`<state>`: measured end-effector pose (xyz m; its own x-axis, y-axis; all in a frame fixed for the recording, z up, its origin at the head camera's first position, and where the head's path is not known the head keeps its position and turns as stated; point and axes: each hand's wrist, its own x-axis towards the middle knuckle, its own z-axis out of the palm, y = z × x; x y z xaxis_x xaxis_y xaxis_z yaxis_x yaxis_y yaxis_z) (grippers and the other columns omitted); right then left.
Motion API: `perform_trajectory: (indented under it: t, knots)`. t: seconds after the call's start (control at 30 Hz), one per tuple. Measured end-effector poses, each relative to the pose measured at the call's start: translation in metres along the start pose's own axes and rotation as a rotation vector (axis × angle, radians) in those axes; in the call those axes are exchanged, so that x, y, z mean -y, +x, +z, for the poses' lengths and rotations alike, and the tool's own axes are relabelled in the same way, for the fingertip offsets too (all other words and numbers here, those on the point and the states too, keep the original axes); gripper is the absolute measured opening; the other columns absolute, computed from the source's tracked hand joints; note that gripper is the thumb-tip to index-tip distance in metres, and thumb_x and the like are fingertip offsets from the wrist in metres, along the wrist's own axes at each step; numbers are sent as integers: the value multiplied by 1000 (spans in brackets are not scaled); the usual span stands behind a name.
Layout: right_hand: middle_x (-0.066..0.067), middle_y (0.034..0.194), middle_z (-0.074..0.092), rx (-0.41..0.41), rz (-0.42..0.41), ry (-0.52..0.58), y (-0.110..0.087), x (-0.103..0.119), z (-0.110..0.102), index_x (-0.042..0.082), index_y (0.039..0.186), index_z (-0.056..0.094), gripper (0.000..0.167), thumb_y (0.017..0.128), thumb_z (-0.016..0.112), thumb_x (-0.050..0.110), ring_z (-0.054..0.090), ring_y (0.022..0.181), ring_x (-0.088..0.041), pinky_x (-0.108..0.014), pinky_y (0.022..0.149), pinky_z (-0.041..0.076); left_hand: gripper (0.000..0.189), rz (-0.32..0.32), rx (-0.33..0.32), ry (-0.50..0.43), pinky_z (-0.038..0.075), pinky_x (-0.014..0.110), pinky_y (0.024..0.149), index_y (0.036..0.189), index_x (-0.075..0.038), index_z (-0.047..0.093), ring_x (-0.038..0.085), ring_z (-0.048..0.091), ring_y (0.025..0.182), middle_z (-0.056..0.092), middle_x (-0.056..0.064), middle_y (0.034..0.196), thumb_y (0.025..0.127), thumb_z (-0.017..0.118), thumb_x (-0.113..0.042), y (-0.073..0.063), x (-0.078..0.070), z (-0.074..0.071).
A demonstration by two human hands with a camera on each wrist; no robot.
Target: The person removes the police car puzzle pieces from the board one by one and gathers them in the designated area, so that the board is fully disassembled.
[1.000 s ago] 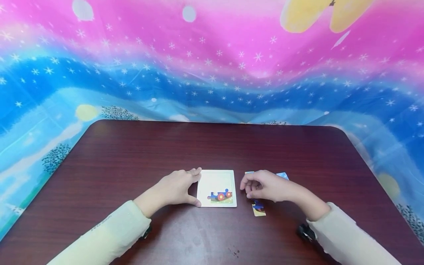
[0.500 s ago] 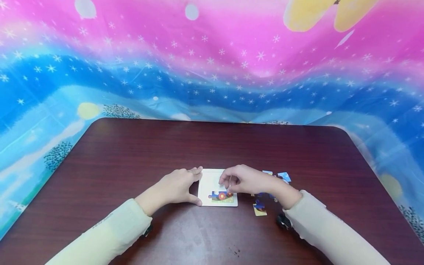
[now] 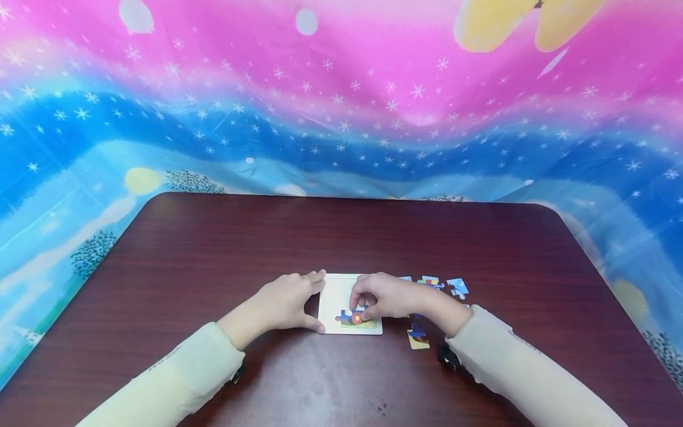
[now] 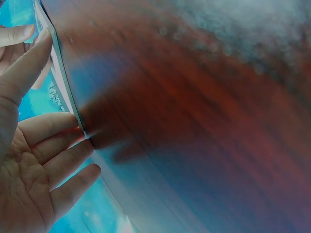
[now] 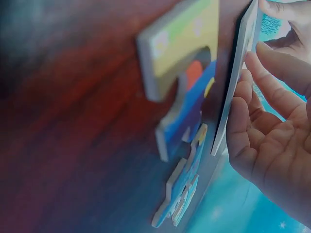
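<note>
A white square puzzle tray [image 3: 335,292] lies on the table, with joined jigsaw pieces [image 3: 349,321] showing a red wheel along its near side. My left hand [image 3: 283,301] spans the tray's left edge, thumb at the near corner and fingers at the far one; the left wrist view shows these fingers [image 4: 68,158] fairly straight against the edge. Over the tray's right part, my right hand [image 3: 388,296] has curled fingers, thumb and fingertips down by the joined pieces. Whether it pinches a piece is hidden. In the right wrist view its fingertips touch the tray.
Right of the tray lie several loose jigsaw pieces: a yellow and blue one [image 3: 418,340] nearest, a light blue one [image 3: 457,287] and a multicoloured one [image 3: 429,281] farther back. The dark wooden table [image 3: 240,237] meets a printed cloth [image 3: 341,107] behind it.
From beside the loose pieces, my right hand has moved left over the tray, then slightly lower onto the joined pieces. The left hand and the tray have stayed put.
</note>
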<state>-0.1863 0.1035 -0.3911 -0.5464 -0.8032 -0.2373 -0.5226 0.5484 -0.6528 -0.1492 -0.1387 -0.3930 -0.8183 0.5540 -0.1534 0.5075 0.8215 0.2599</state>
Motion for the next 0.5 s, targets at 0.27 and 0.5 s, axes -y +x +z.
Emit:
perform_trajectory:
  t: [0.27, 0.5]
  knots:
    - [0, 88, 55, -5, -2, -35, 1, 2, 4, 13, 95, 67, 21, 82, 72, -2, 45, 67, -6, -20, 64, 43, 85, 0, -6, -4, 52, 46, 100, 138, -7, 59, 27, 53, 136, 49, 11, 151, 71, 84, -54, 0, -1, -1]
    - [1, 89, 55, -21, 4, -72, -1, 3, 7, 13, 95, 65, 22, 81, 71, -3, 44, 66, -6, -21, 65, 43, 83, -4, 3, 9, 53, 46, 97, 137, -7, 60, 26, 53, 136, 49, 11, 152, 72, 84, -53, 0, -2, -1]
